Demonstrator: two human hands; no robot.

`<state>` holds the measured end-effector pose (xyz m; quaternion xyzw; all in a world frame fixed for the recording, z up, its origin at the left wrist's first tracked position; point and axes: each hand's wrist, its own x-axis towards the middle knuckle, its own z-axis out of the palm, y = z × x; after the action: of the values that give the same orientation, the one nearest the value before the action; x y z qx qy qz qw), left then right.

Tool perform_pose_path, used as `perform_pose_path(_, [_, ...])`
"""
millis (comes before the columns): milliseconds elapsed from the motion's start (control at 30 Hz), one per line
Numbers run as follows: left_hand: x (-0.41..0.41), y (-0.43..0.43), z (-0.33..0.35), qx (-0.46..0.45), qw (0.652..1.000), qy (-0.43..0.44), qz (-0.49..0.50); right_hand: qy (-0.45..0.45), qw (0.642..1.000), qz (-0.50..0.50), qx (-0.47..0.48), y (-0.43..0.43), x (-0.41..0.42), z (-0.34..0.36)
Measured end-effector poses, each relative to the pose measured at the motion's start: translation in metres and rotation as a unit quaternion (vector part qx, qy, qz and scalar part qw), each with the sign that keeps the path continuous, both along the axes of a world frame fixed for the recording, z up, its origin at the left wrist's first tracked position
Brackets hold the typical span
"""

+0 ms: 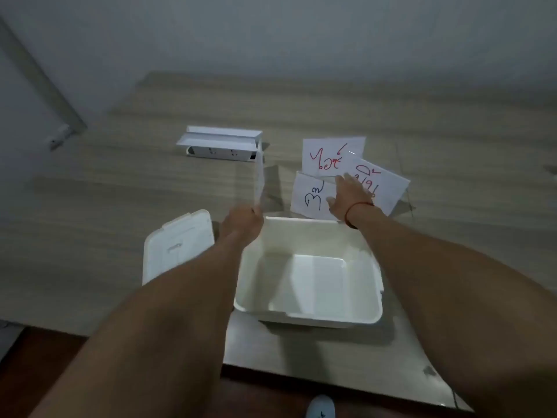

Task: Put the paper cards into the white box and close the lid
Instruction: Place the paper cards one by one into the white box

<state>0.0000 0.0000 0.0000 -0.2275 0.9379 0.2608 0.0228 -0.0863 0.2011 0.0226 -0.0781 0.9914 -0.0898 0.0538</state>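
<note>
Reaching out with both hands: my left hand (242,220) pinches one paper card (258,179) upright (edge-on) beyond the open white box (307,315); right hand (349,194) lies flat, fingers spread, on three cards (331,155) on the counter (120,191). Lid (177,245) lies left of box.

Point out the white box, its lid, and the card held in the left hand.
white box (313,224): head view, far rim.
lid (177,245): head view, top face, left of the box.
card (258,182): head view, middle of the upright sheet pinched by the left hand (241,221).
</note>
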Motion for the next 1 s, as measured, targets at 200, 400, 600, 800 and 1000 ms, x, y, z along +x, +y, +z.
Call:
perform_pose_path(200, [-0.005, 0.006, -0.012, -0.022, 0.998, -0.006, 0.052, 0.039, 0.998, -0.017, 0.046, -0.009, -0.011, -0.010])
perform_pose_path(400, [-0.008, 0.007, -0.012, -0.024, 0.997, -0.026, 0.071, 0.017, 1.000, -0.007, 0.013, -0.013, -0.008, -0.013])
perform_pose_path(600, [0.000, 0.006, 0.000, -0.013, 0.997, -0.056, 0.046, 0.091, 0.994, 0.017, -0.053, -0.010, 0.005, 0.017])
perform_pose_path(800, [0.026, 0.005, 0.025, 0.019, 0.994, -0.098, 0.035, 0.198, 0.978, 0.017, -0.070, -0.008, 0.034, 0.074])
perform_pose_path(1000, [0.049, 0.008, 0.034, 0.049, 0.993, -0.100, 0.022, 0.223, 0.971, 0.014, -0.088, -0.001, 0.068, 0.108])
